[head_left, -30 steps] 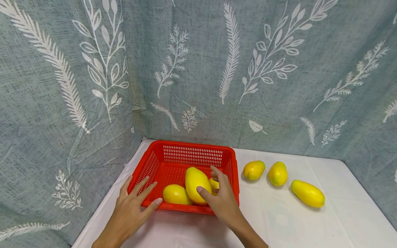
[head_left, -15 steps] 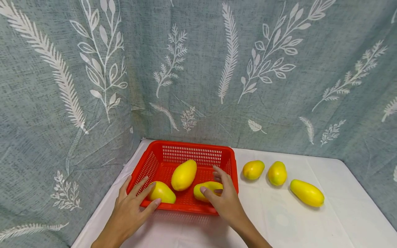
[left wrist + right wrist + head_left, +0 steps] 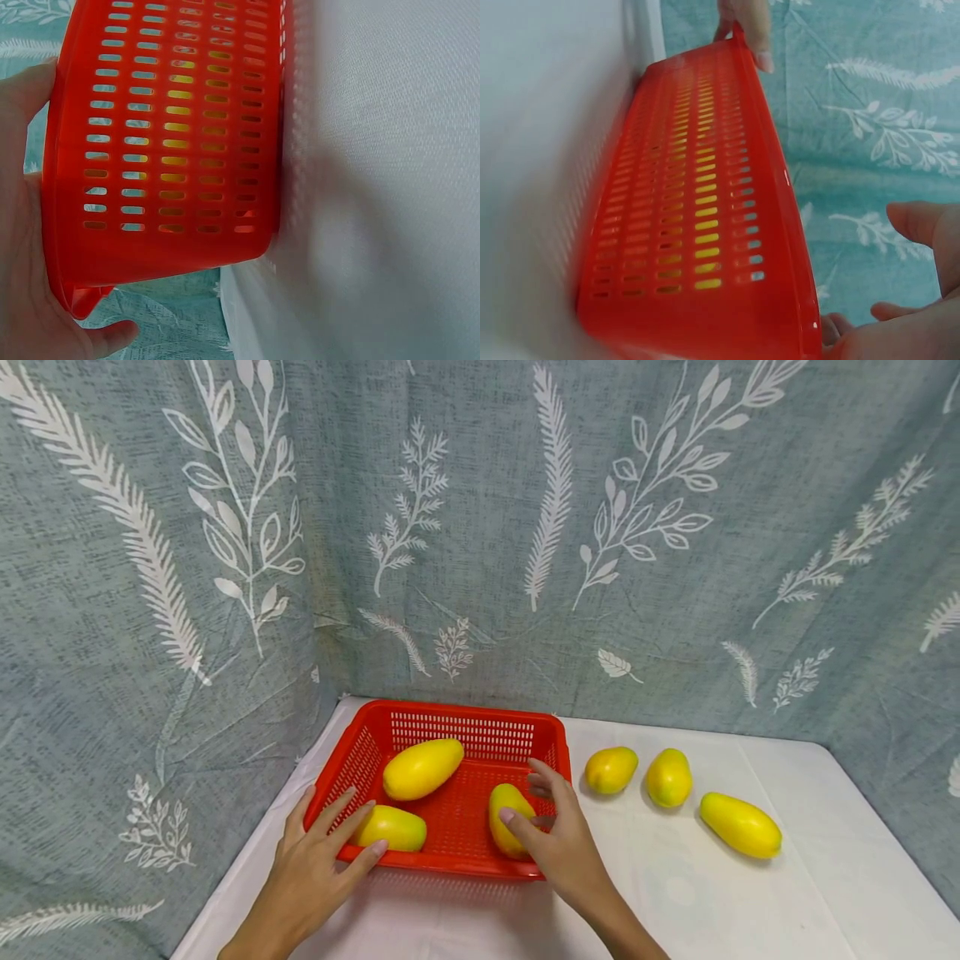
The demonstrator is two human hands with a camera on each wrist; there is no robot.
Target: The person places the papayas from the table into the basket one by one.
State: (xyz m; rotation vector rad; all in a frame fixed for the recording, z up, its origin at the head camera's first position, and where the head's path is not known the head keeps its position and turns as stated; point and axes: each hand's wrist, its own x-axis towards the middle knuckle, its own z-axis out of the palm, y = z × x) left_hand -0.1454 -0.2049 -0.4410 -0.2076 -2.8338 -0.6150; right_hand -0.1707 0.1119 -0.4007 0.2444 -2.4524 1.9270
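Observation:
A red slotted basket (image 3: 457,860) stands on the white-covered table. My left hand (image 3: 307,877) holds its near left corner, fingers spread over the rim. Beside that thumb lies a yellow-green mango (image 3: 393,829) inside the basket. Another mango (image 3: 423,769) rests farther back on the left. A third mango (image 3: 512,822) sits at the near right corner, partly covered by my right hand (image 3: 562,835). That hand reaches over the corner with relaxed fingers, its thumb overlapping the mango. In the right wrist view, the right thumb (image 3: 915,221) is raised well above the rim.
Right of the basket, three more mangoes lie on the cloth: a plump mango (image 3: 611,770), a second plump mango (image 3: 669,778) and a longer mango (image 3: 741,825). A blue-green leaf-patterned curtain (image 3: 487,527) hangs behind the table (image 3: 675,910) and on both sides.
The uppermost mango has rolled left and back in the basket. The near left mango has shifted left, and the one by my right hand has turned. My right hand has moved slightly right.

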